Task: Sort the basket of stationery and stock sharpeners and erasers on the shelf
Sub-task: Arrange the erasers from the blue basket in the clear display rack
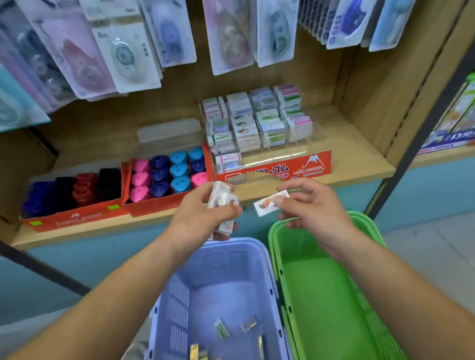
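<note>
while left hand (205, 216) grips erasers (223, 208), right hand (310, 207) pinches one eraser (270, 202).

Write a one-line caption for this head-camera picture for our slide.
Left hand grips several erasers, right hand pinches one eraser, above a purple basket and a green basket.

Several white wrapped erasers (222, 208) are gripped in the left hand (202, 218), stacked roughly upright. A single white eraser (268, 205) is pinched in the right hand (313, 206), tilted. Small wrapped pieces (221, 359) are scattered in the purple basket (224, 258). Sharpeners (167, 173) are packed in red trays (156, 206) on the shelf (356, 172), with boxed erasers (256, 121) stacked just beside them.
</note>
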Demonstrator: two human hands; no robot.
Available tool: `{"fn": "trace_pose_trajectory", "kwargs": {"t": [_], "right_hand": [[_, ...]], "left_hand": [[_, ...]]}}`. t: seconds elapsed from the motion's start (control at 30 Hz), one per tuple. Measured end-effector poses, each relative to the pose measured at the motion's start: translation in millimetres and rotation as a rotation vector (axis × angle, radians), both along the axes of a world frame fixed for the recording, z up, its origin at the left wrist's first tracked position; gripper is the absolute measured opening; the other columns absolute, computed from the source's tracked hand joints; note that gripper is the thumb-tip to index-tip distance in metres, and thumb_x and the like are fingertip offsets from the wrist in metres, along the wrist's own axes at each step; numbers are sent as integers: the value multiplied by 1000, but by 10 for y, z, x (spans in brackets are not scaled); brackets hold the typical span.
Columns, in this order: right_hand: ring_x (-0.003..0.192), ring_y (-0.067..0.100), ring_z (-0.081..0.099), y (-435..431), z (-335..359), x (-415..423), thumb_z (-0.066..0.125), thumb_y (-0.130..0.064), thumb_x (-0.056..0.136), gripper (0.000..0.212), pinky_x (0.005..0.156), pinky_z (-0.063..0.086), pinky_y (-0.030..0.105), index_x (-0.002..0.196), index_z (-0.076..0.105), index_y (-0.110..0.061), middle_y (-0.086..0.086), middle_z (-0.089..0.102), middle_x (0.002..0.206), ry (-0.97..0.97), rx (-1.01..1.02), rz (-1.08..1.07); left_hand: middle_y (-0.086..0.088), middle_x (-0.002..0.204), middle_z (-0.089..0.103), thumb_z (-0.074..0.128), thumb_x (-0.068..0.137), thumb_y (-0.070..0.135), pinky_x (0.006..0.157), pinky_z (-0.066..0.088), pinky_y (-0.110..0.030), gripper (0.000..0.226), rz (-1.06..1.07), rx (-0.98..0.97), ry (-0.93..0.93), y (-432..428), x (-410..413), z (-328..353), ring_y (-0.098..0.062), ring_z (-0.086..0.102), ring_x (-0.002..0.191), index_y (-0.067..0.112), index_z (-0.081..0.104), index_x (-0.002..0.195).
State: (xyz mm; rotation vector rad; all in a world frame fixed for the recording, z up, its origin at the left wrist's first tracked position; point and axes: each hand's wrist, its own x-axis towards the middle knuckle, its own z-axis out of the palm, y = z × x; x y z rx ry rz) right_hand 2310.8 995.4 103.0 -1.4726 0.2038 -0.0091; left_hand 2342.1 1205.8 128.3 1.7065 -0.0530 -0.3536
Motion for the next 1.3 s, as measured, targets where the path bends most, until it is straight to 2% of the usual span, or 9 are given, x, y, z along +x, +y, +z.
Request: {"fn": "trace_pose_trajectory", "kwargs": {"t": [0.23, 0.33, 0.47, 0.57, 0.63, 0.77, 0.93, 1.1, 1.3], "right_hand": [[73, 26, 71, -138, 73, 517, 66, 3, 92, 12, 74, 62, 32, 94, 67, -8, 14, 69, 85, -49, -45, -121], [73, 24, 73, -149, 101, 835, 65, 4, 92, 14, 73, 62, 31, 94, 67, -9, 13, 68, 87, -54, -97, -118], [77, 20, 73, -191, 50, 1285, 72, -9, 90, 12, 72, 60, 37, 93, 69, -20, 5, 71, 89, -104, -434, -123], [83, 10, 70, -192, -27, 1553, 76, -20, 88, 9, 77, 58, 35, 91, 71, -27, -6, 72, 89, -138, -640, -62], [83, 2, 68, -180, -84, 1676, 75, -21, 88, 7, 76, 57, 28, 92, 73, -27, -12, 72, 91, -163, -708, -27], [81, -8, 63, -212, -98, 1819, 73, -22, 89, 6, 69, 47, 16, 86, 73, -27, -17, 71, 87, -206, -869, 16], [84, -2, 66, -238, -92, 1781, 70, -21, 90, 7, 78, 52, 26, 90, 75, -25, -14, 73, 87, -218, -1027, 168], [115, 20, 64, -140, -15, 1739, 53, -30, 100, 26, 99, 47, 35, 118, 73, -28, -9, 70, 125, -181, -1413, 313], [119, 24, 61, -177, -80, 1652, 53, -21, 99, 30, 98, 43, 30, 122, 72, -17, 0, 68, 129, -204, -1356, 244]], "left_hand": [[-8, 93, 73, 79, 84, 10, 60, 58, -34, 33, 61, -29, -1, 23, 293, -75, -26, 72, 75, 21, 66, 112], [-6, 90, 74, 80, 82, 12, 61, 59, -34, 31, 83, -55, 1, 37, 496, -69, -26, 72, 76, 23, 67, 108], [-12, 93, 75, 79, 83, 9, 59, 58, -33, 31, 121, -55, 2, 112, 695, -84, -23, 71, 73, 20, 67, 110], [-4, 86, 77, 79, 82, 11, 66, 61, -43, 31, 166, -23, -18, 186, 811, -112, -19, 72, 72, 22, 68, 109], [1, 84, 76, 81, 81, 13, 70, 62, -47, 31, 187, -9, -14, 246, 865, -141, -20, 73, 76, 25, 68, 107], [-4, 89, 75, 83, 80, 16, 67, 64, -42, 33, 207, 15, 2, 336, 906, -188, -24, 73, 79, 27, 67, 108], [0, 76, 74, 81, 81, 12, 69, 63, -47, 31, 225, -27, 38, 343, 919, -232, -23, 73, 75, 24, 67, 107], [-3, 84, 77, 82, 80, 14, 71, 63, -43, 35, 198, -50, 74, 300, 903, -213, -23, 76, 80, 19, 66, 111], [-7, 86, 78, 80, 83, 14, 67, 61, -37, 31, 155, -59, 79, 275, 857, -170, -21, 75, 78, 14, 67, 110]]}}
